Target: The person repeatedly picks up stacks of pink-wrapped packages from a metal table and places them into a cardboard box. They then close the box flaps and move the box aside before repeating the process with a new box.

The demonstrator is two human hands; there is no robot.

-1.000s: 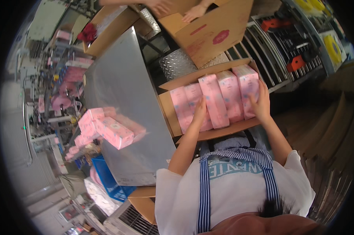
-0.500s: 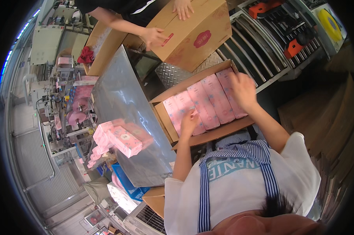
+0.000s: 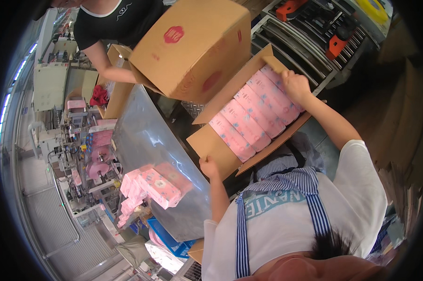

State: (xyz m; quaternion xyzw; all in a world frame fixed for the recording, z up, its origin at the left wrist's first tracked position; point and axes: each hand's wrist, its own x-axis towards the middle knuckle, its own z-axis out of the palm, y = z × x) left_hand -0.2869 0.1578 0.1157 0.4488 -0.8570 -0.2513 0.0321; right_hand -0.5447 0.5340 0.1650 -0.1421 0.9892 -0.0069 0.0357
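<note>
Head view: open carton [image 3: 211,147] at 12 o'clock, filled with pink packs [image 3: 253,117]. Left hand [image 3: 207,166] grips its near flap; right hand [image 3: 295,84] closed on far flap. Likely closing step; folding flaps inward seems next.

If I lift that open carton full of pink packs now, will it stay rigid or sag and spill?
The open carton probably flexes: its flaps are loose and unsealed. The pink packs look soft and film-wrapped, so likely light but slippery. With the left hand and right hand at opposite ends, it should stay level.
</note>
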